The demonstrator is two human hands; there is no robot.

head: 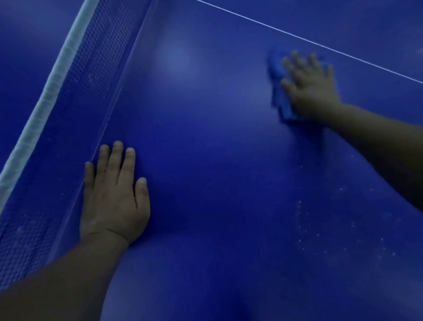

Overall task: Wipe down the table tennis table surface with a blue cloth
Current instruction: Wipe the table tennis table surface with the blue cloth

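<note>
The left hand [114, 195] lay flat on the table [220, 185], fingers straight and together, holding nothing, just beside the net [56, 96] at the table's end. Farther out, the right hand [309, 86] pressed spread, straight fingers on the blue cloth [279, 89], near the white centre line [310, 41].
</note>
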